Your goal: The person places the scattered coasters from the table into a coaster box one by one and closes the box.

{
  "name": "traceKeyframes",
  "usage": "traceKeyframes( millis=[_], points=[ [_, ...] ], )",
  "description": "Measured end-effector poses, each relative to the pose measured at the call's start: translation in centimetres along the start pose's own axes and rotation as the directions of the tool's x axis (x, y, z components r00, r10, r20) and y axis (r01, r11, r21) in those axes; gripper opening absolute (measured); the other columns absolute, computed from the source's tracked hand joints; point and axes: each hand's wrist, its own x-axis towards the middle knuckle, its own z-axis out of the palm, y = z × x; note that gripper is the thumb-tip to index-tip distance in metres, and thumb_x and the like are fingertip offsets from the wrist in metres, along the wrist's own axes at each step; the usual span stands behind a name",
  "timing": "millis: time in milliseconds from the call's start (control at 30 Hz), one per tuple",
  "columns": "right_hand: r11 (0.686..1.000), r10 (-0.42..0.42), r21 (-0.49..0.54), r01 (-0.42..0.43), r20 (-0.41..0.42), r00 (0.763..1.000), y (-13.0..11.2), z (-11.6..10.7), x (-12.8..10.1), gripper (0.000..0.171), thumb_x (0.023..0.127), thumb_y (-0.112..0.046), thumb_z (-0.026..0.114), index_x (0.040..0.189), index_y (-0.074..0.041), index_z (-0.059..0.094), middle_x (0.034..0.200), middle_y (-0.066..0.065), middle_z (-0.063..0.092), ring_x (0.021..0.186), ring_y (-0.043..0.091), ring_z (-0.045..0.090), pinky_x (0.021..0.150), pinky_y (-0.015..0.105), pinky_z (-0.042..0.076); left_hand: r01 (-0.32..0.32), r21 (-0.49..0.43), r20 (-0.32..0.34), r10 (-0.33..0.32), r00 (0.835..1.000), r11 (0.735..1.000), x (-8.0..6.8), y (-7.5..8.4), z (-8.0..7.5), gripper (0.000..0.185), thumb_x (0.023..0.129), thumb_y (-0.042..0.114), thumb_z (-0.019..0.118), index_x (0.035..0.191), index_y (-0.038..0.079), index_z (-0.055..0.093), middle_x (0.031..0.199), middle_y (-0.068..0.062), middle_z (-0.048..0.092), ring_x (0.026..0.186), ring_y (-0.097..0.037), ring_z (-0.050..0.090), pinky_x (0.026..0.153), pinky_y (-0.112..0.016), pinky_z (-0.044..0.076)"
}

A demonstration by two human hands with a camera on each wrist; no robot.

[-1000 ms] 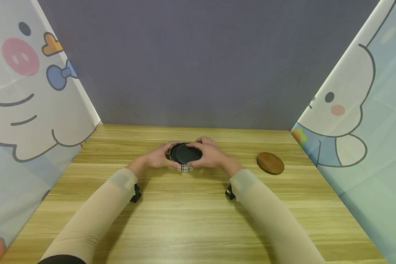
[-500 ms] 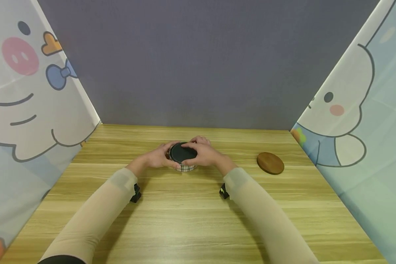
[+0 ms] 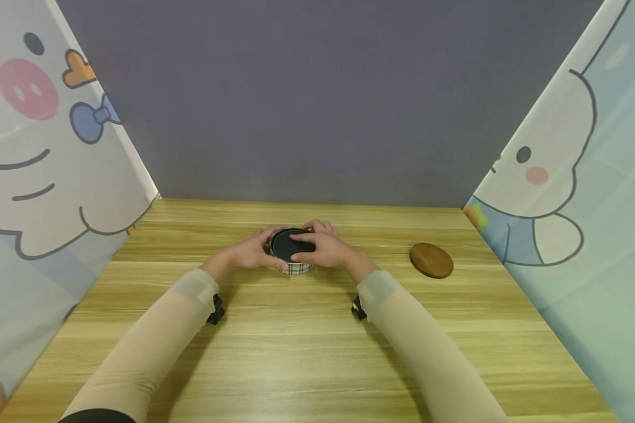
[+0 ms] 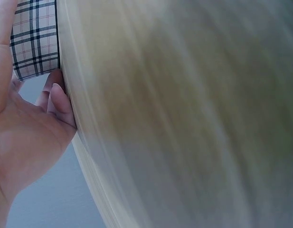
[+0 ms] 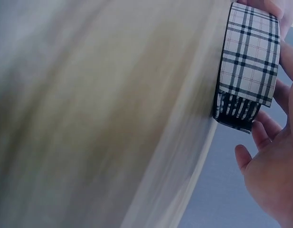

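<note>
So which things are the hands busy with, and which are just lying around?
Busy with:
- round plaid box
- flat black round lid on top of it
- left hand and right hand, both on the box

Lying around:
- round brown wooden disc on the wooden table

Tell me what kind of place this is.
Likely a small staged recording booth, not a lived-in room: a wooden table, cartoon-printed curtains on both sides, a plain grey backdrop.
</note>
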Motion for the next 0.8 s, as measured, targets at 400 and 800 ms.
traceKeyframes(
  millis=[400, 800],
  points=[
    [0.999, 0.043, 0.007, -0.043, 0.004, 0.999, -0.4, -0.1, 0.1, 0.069, 0.101, -0.060, 0.074, 0.162, -0.033, 0.056, 0.170, 0.006, 0.038, 0.152, 0.033, 0.032, 0.124, 0.058, 0.028, 0.019, 0.044, -0.017, -0.018, 1.000, 0.999, -0.1, 0.2, -0.1, 0.111, 0.095, 0.042, 0.089, 0.177, 0.027, 0.015, 0.163, -0.027, 0.018, 0.141, -0.043, 0.057, 0.106, -0.046, 0.055],
    [0.999, -0.032, 0.012, 0.032, 0.009, 0.999, 0.6, -0.4, -1.3, 0.063, 0.108, -0.055, 0.066, 0.164, -0.027, 0.055, 0.174, 0.011, 0.037, 0.159, 0.035, 0.032, 0.129, 0.060, 0.030, 0.011, 0.036, -0.007, -0.011, 1.000, 0.999, -0.1, 0.1, -0.1, 0.113, 0.094, 0.044, 0.089, 0.178, 0.026, 0.014, 0.165, -0.027, 0.017, 0.140, -0.043, 0.057, 0.110, -0.050, 0.053]
  ],
)
